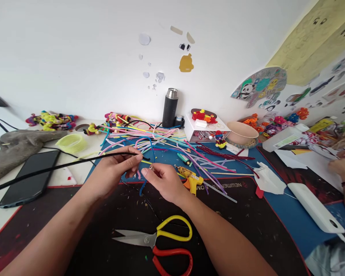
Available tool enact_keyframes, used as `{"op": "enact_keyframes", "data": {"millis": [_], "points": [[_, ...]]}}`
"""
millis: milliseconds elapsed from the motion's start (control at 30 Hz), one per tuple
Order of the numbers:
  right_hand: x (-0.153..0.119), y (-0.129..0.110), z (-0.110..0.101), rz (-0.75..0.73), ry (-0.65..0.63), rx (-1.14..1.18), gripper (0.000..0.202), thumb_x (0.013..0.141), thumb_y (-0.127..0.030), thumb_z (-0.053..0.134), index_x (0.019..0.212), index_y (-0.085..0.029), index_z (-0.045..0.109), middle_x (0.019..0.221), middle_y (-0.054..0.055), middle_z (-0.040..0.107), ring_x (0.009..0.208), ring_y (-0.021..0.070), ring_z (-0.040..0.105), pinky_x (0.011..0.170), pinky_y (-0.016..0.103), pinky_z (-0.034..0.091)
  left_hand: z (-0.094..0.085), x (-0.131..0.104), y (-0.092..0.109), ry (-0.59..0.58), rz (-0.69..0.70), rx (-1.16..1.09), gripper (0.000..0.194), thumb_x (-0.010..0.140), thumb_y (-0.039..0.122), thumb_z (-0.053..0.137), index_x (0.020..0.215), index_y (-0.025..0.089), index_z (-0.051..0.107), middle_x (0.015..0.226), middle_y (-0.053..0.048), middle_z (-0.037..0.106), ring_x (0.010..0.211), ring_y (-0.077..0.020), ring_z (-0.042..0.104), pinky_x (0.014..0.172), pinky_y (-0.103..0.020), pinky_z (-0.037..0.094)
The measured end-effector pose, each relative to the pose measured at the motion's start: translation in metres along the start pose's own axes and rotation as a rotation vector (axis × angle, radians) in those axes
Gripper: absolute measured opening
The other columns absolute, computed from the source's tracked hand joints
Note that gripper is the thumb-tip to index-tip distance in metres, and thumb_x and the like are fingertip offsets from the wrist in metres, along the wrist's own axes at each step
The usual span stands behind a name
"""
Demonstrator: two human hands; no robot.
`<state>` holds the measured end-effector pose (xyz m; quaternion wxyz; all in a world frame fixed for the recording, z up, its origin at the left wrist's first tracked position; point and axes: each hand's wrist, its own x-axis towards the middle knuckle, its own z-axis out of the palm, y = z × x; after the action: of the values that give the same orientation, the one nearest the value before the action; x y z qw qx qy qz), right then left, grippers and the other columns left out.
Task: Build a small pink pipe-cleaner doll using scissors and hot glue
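My left hand (pixel 115 170) pinches a long black pipe cleaner (pixel 60 165) between thumb and fingers. One end sticks out just past the fingertips; the rest runs off toward the left edge. Close beside it, my right hand (pixel 165 182) is closed, thumb against the curled fingers. A small brownish bit shows at its fingertips, too small to name. Blue pipe cleaner (pixel 143 188) pieces show around the hands, partly hidden. Below the hands, scissors (pixel 146 239) with one yellow and one red handle lie spread on the black mat (pixel 103 245). A yellow glue gun (pixel 192 180) lies behind my right hand.
Loose coloured pipe cleaners (pixel 161 132) are heaped at the back. Behind them stand a black thermos (pixel 170 109), a white box (pixel 191 130) and a pink bowl (pixel 241 132). A phone (pixel 28 178) lies left. On the right are a white power bank (pixel 314 207) and another person's hand (pixel 343 168).
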<state>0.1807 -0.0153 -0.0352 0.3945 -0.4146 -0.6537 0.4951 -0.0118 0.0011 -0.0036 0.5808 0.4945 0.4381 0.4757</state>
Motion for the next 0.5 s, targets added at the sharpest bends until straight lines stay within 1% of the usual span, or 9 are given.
{"op": "enact_keyframes", "data": {"millis": [100,233,367,500], "points": [[0.0002,-0.0002,0.0012,0.017,0.062,-0.115,0.050,0.098,-0.059,0.063,0.068,-0.024,0.045,0.064,-0.006,0.040,0.063,0.0127,0.035,0.059,0.031,0.025,0.0018,-0.0021,0.0022,-0.037,-0.010,0.023,0.040,0.077,0.052,0.095,0.086,0.021,0.073,0.062,0.004,0.060,0.056,-0.0119,0.048,0.052,-0.024,0.039],[0.0000,-0.0010,0.0031,-0.005,0.141,-0.159,0.049,0.097,-0.056,0.061,0.066,-0.024,0.040,0.062,-0.006,0.037,0.063,0.0127,0.033,0.059,0.031,0.024,0.0029,-0.0041,0.0042,-0.083,-0.030,0.068,0.040,0.077,0.054,0.094,0.089,0.021,0.073,0.062,0.004,0.057,0.056,-0.0117,0.044,0.051,-0.023,0.034],[-0.0012,-0.0018,0.0041,-0.032,0.157,-0.172,0.047,0.098,-0.052,0.060,0.066,-0.024,0.040,0.063,-0.006,0.037,0.062,0.0130,0.033,0.060,0.032,0.024,0.0035,-0.0045,0.0042,-0.080,-0.029,0.101,0.040,0.075,0.053,0.094,0.089,0.021,0.074,0.061,0.005,0.054,0.056,-0.0118,0.041,0.050,-0.024,0.030],[-0.0012,-0.0012,0.0046,-0.030,0.154,-0.180,0.046,0.098,-0.051,0.060,0.067,-0.024,0.040,0.063,-0.005,0.039,0.062,0.0136,0.034,0.061,0.032,0.024,0.0022,-0.0047,0.0023,-0.087,-0.034,0.124,0.038,0.077,0.052,0.094,0.089,0.021,0.075,0.066,0.004,0.056,0.057,-0.0119,0.041,0.052,-0.024,0.030]]}}
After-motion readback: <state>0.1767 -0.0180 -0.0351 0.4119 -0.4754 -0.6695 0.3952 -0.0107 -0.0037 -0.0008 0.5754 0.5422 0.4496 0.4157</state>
